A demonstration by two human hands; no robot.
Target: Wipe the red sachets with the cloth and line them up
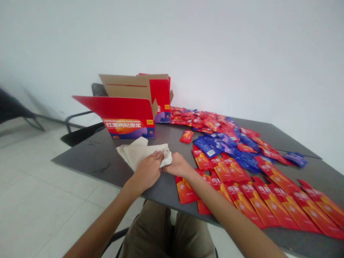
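A folded cream cloth (138, 152) lies bunched over the front part of the dark table. My left hand (150, 168) presses on it with bent fingers and grips its right part. At the cloth's right end, my right hand (176, 165) is closed like a fist, with a bunched corner of the fabric at its fingers. Both hands almost touch each other. Close to my right forearm lie flat red-orange pouches (220, 170), partly covered by that arm. One small red sachet (186, 136) sits by itself beyond the right hand.
Behind the cloth stands an open red carton (129, 123), with another carton (162, 96) behind it. Red sachets (212, 123) and blue sachets (206, 145) are heaped across the table (80, 154). Black chairs (80, 132) stand to the left; a white wall closes the back.
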